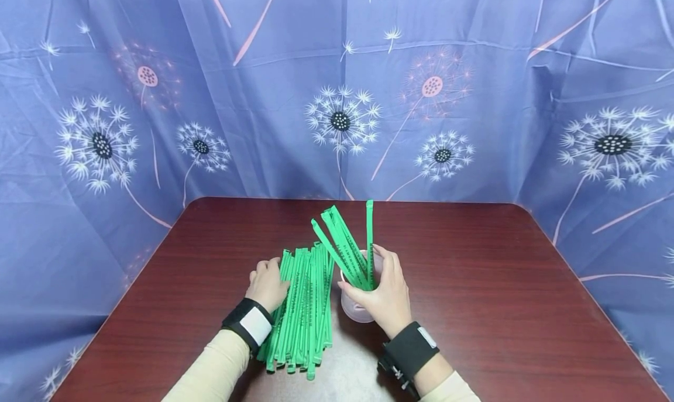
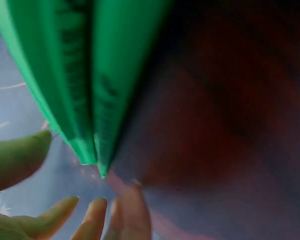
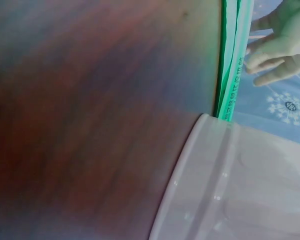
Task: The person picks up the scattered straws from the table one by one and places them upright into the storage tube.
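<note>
In the head view a pile of long, thin green wrapped straws with dark print lies on the table. My left hand is at the pile's left edge, thumb over the straws. In the left wrist view, its thumb and fingers are spread apart near the straws' ends, pinching none. My right hand grips a clear plastic cup around its rim and right side. Several green straws stand in the cup, most leaning left, one nearly upright. The right wrist view shows the cup's side close up.
The dark red-brown wooden table has a pale glare near its front. A blue curtain with dandelion prints hangs behind the table and along both sides. Black bands are strapped round both wrists.
</note>
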{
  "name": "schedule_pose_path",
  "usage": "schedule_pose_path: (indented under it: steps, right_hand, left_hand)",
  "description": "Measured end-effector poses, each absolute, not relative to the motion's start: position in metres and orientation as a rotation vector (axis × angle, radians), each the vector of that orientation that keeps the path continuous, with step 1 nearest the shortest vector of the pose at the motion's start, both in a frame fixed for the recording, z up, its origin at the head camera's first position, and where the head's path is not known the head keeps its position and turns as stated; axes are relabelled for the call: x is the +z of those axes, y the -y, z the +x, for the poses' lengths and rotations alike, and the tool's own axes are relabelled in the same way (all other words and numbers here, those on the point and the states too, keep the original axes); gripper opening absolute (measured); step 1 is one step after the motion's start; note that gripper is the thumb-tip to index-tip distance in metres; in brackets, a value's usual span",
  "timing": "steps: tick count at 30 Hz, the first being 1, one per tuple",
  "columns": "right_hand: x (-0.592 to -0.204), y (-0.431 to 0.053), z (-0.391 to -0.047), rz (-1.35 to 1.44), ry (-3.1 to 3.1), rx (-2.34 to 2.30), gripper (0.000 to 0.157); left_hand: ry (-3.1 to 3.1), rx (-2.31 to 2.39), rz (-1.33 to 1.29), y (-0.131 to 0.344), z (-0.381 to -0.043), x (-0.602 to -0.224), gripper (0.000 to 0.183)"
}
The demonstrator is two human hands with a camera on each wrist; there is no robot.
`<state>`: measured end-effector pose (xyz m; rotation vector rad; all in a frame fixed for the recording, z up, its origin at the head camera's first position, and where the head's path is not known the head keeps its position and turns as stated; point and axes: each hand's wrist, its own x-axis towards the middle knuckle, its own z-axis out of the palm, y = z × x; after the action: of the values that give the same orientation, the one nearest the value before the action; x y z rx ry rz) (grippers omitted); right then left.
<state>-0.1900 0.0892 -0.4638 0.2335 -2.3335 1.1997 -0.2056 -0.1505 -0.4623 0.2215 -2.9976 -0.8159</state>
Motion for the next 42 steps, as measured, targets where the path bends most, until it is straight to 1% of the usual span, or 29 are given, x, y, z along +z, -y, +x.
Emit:
schedule_pose_path:
  steps: [6,12,20,28,33,38,42]
  right_hand:
    - [-0.463,-0.088,-0.19,0.235,2.331,1.201,0.09]
    - [-0.461,-0.087,-0.189,0.239,2.325,1.196,0.091]
    - [-0.46,-0.086,-0.189,0.234,2.331,1.198,0.091]
    - [-0.461,-0.086,-0.189,0.247,2.322,1.194,0.091]
    - [-0.46,-0.087,-0.189,0.248,2.317,1.189,0.091]
    - [-0.462,-0.088,-0.189,0.237,2.335,1.196,0.091]
    - [-0.462,-0.089,-0.188,0.223,2.362,1.214,0.091]
  left_hand:
    - [2.989,-0.801,0.213,0.161,-0.21,-0.464,0.061]
    - [2.986,-0.965,0.293,0.167,-0.211,-0.464,0.063]
    - [2.921,-1.076,0.319,0.169,-0.208,-0.458,0.049]
    - [2.687,-1.231,0.248,0.16,-0.204,-0.427,0.029]
    - [2.521,-1.393,0.194,0.15,-0.199,-0.402,0.026]
    - [2.242,-1.769,0.142,0.142,-0.193,-0.378,0.026]
    - [1.98,-1.998,0.076,0.136,-0.19,-0.363,0.02]
